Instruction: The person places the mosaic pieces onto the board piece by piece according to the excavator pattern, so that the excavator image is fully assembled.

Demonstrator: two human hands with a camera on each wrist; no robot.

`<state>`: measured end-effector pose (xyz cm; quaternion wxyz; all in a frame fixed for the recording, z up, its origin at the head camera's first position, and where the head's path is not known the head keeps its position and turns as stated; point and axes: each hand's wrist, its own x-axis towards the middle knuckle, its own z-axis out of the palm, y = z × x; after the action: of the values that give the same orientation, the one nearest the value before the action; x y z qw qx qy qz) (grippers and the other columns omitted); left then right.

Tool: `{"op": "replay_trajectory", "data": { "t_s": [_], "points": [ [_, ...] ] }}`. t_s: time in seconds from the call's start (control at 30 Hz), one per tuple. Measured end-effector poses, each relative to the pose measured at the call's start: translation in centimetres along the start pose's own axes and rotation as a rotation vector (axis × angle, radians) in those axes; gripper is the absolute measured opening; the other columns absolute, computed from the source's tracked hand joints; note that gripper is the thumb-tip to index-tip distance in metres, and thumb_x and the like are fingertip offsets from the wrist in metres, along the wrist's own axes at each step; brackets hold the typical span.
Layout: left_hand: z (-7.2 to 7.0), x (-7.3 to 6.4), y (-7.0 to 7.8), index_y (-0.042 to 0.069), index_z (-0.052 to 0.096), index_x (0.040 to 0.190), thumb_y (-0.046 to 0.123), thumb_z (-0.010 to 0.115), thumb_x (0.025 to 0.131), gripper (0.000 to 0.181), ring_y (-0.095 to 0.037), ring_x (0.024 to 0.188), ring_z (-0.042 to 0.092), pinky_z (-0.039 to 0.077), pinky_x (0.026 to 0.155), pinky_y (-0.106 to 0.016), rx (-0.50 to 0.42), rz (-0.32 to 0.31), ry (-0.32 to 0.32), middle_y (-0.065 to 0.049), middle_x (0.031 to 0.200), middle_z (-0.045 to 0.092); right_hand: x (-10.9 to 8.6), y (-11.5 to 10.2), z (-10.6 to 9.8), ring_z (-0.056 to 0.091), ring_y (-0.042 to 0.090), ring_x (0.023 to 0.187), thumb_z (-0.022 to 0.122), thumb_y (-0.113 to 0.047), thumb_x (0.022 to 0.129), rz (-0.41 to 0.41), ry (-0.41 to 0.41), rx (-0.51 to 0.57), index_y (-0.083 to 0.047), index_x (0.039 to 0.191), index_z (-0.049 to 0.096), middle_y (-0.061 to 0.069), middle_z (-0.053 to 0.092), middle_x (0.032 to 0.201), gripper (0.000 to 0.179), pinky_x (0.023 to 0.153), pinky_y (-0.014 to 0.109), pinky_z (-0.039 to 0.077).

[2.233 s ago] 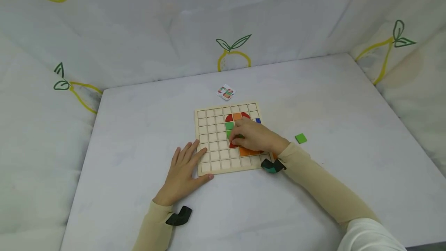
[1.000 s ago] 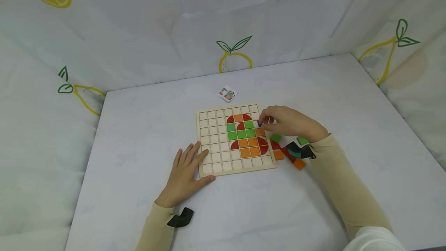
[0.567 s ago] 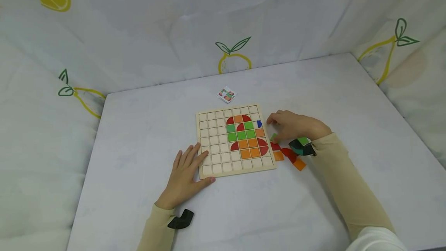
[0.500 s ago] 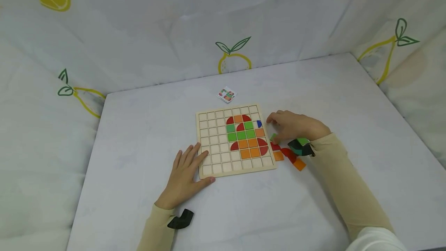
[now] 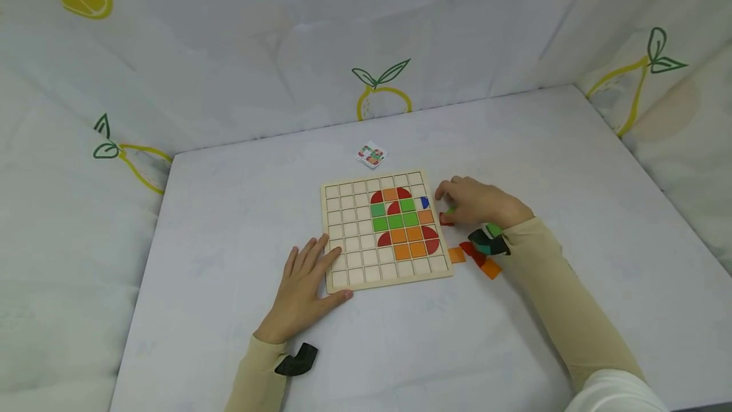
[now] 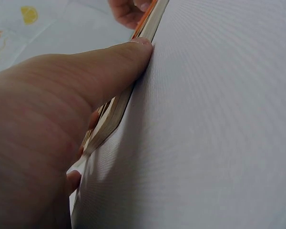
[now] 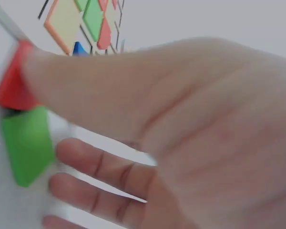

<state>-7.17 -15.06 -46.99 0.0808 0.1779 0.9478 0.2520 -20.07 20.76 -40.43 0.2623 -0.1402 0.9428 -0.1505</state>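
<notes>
Red piece [image 7: 13, 90] and green piece [image 7: 28, 145] have moved forward, beside the board [image 5: 349, 215]; right hand [image 5: 480, 202] touches the red with thumb, fingers apart, gripping nothing; left hand [image 5: 300, 294] lies spread at the board's left edge.

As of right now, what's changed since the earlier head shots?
The right hand has left the blue piece on the board and moved off rightward; its thumb touches a red piece. That red piece and the green piece beside it have slid along the board's right edge, toward its far end. Unchanged: left hand at the left edge, card beyond the board.
</notes>
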Motion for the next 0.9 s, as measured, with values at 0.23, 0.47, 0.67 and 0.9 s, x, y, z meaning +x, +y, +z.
{"op": "replay_trajectory", "data": {
  "t_s": [0.23,0.47,0.67,0.9],
  "points": [
    [-0.01,-0.1,0.04,0.022,0.041,0.156,0.058,0.071,0.087,0.084,-0.029,0.159,0.013,-0.001,0.129,-0.051,-0.012,-0.004,-0.001,-0.001,0.171,0.017,0.48,0.32,-0.13,0.055,0.028,0.099,0.07,-0.026,0.096,-0.009,0.029,0.068,-0.007,0.126,0.062,0.013,0.061,0.109,0.037,0.086,0.043,0.052],
    [0.1,-0.13,-0.05,0.022,0.04,0.156,0.058,0.071,0.087,0.084,-0.028,0.159,0.013,-0.001,0.129,-0.051,-0.011,0.004,0.002,0.0,0.172,0.017,0.76,0.51,0.02,0.056,0.025,0.094,0.065,-0.026,0.099,-0.01,0.042,0.079,-0.006,0.126,0.063,0.011,0.062,0.105,0.034,0.082,0.038,0.052],
    [0.08,-0.12,-0.03,0.023,0.04,0.156,0.058,0.071,0.087,0.083,-0.028,0.159,0.013,-0.001,0.129,-0.051,-0.005,0.005,0.003,0.0,0.172,0.017,0.44,0.49,0.02,0.055,0.026,0.098,0.071,-0.021,0.095,-0.023,0.041,0.072,-0.007,0.126,0.065,0.011,0.062,0.107,0.034,0.089,0.043,0.053],
    [0.11,-0.14,-0.11,0.023,0.04,0.156,0.059,0.07,0.087,0.083,-0.028,0.159,0.013,-0.001,0.129,-0.051,0.006,0.005,0.004,0.001,0.172,0.016,0.51,0.34,-0.06,0.054,0.024,0.093,0.072,-0.016,0.093,-0.064,0.045,0.064,-0.005,0.118,0.065,0.009,0.061,0.101,0.029,0.085,0.039,0.053]
  ]
}}
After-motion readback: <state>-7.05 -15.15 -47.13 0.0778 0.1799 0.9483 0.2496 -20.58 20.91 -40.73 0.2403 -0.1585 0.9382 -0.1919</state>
